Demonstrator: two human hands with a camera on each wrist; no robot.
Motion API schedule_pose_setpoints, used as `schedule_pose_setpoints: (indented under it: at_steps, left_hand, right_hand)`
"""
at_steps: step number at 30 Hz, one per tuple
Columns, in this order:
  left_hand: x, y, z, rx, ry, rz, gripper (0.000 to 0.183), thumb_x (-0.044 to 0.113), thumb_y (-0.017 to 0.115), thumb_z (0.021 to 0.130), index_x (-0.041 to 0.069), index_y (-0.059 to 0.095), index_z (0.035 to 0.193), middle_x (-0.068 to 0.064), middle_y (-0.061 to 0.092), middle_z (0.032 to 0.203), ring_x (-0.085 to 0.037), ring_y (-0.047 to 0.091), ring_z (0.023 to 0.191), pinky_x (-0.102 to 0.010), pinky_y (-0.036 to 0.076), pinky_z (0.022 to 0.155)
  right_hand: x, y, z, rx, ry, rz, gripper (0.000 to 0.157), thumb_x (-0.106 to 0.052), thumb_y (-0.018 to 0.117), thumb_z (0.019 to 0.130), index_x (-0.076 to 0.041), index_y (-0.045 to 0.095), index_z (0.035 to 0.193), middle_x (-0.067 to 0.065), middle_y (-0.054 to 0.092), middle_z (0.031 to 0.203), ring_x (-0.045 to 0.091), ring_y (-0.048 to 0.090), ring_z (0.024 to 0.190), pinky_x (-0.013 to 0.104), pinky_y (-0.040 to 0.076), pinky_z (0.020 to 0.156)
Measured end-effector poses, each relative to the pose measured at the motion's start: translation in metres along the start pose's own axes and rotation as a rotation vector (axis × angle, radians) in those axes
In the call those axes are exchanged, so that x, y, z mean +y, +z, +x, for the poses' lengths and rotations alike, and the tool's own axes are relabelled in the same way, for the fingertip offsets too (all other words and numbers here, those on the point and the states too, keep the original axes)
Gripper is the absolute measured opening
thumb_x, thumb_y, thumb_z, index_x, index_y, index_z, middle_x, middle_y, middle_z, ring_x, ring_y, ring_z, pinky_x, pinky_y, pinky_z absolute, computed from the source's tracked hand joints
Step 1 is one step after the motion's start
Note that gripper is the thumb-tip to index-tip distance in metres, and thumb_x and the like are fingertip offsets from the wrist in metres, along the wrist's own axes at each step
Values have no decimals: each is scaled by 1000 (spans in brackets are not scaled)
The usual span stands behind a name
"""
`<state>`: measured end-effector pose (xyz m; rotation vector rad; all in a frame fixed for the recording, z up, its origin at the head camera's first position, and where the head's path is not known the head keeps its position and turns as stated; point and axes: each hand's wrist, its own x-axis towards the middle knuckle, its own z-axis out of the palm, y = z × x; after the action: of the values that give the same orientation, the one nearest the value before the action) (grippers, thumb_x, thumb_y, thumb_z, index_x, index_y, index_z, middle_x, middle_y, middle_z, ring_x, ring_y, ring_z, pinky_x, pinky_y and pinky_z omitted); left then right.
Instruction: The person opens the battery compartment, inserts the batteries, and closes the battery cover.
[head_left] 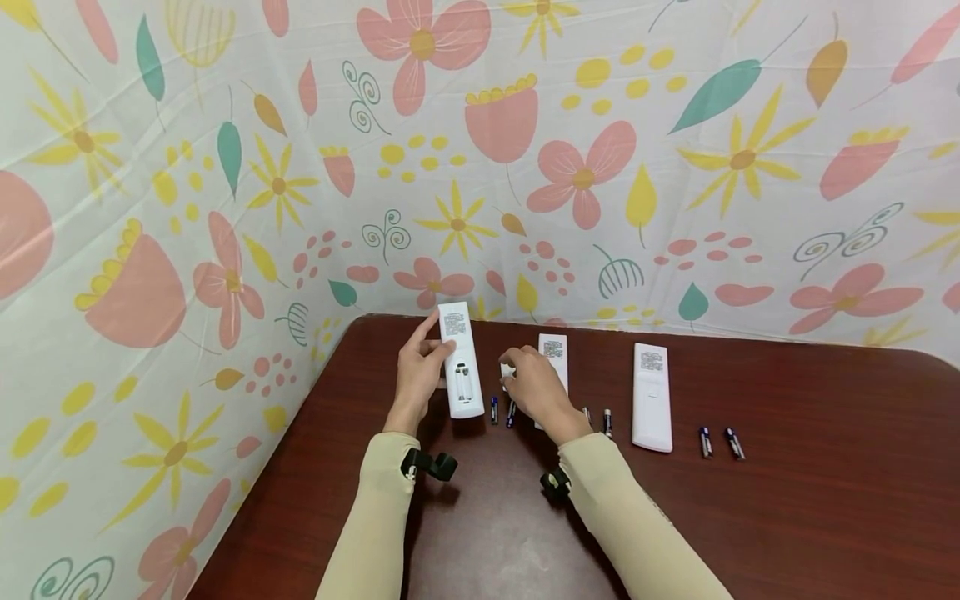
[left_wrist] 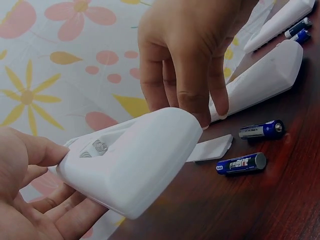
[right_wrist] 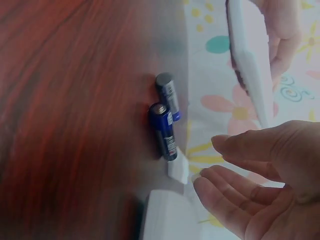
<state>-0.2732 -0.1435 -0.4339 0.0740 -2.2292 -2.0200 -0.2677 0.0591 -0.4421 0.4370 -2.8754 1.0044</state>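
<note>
My left hand [head_left: 418, 372] grips a white remote control [head_left: 458, 346], raised and tilted with its back toward me. Its battery compartment is uncovered, and metal springs show inside in the left wrist view. My right hand [head_left: 534, 385] hovers over the table, thumb and fingers apart and loosely bent, with nothing between them in the right wrist view. Just below its fingertips lies a small white battery cover [left_wrist: 212, 148]. Two blue AAA batteries, one nearer the left [head_left: 494, 410] and one nearer the right hand [head_left: 512, 414], lie between my hands.
A second white remote [head_left: 555, 350] lies partly hidden behind my right hand. Further right lies a third remote [head_left: 651, 400], its back cover on. More batteries [head_left: 607, 423] lie beside the second remote, and a pair [head_left: 706, 442] right of the third. Patterned cloth [head_left: 585, 275] hangs behind the brown table [head_left: 495, 533].
</note>
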Motion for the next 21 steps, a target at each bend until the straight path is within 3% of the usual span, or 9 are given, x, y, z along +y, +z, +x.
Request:
schedule_pose_setpoints:
  at_steps: [8, 15, 21]
  left_hand:
    - [1, -1, 1, 1, 1, -8, 59, 14, 67, 107, 35, 51, 160, -15, 66, 112, -33, 71, 91, -36, 61, 57]
    - [2, -2, 1, 2, 0, -8, 58, 16, 67, 107, 33, 51, 160, -16, 65, 115, -34, 71, 94, -37, 61, 59]
    - [1, -2, 0, 1, 1, -14, 59, 15, 66, 107, 34, 51, 160, -15, 65, 113, -34, 71, 93, -41, 62, 60]
  right_hand:
    - [-5, -1, -8, -33, -11, -16, 30, -6, 77, 98, -1, 72, 127, 17, 67, 120, 35, 69, 110, 46, 57, 93]
    - [-9, 1, -17, -59, -72, -46, 30, -5, 82, 93, -1, 74, 122, 15, 69, 117, 36, 67, 110, 49, 56, 93]
    - [-13, 5, -23, -69, -108, -73, 30, -7, 86, 90, -2, 76, 117, 15, 69, 120, 39, 63, 120, 50, 55, 97]
